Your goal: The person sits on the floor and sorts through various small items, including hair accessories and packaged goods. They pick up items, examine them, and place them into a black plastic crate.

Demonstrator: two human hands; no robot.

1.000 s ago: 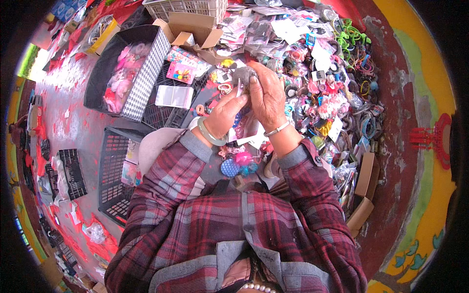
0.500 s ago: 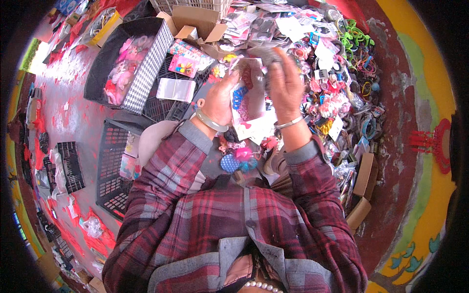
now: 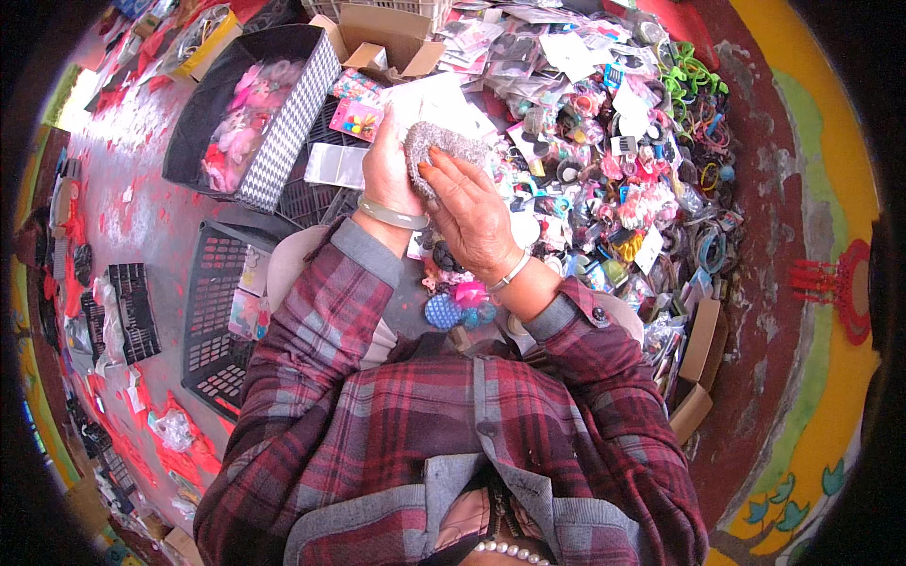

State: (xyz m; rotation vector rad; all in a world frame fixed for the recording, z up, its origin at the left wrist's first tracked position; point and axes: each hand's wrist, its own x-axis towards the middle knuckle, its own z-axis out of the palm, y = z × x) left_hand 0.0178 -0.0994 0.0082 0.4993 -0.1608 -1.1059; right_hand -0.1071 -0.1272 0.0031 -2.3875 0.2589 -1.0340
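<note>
Grey fuzzy piece (image 3: 451, 143) is held up between both hands, right of the patterned bin (image 3: 297, 123). Its front is gripped under the bent fingers of the right hand (image 3: 472, 212); its left edge is backed by the left hand (image 3: 389, 174), palm spread, far fingers hidden, so whether that hand is closed on anything can't be told. White sheet (image 3: 429, 97) is seen behind the piece. Clear packets (image 3: 335, 165) are placed just right of the bin, black basket (image 3: 209, 316) below it, accessory pile (image 3: 609, 170) well to its right.
</note>
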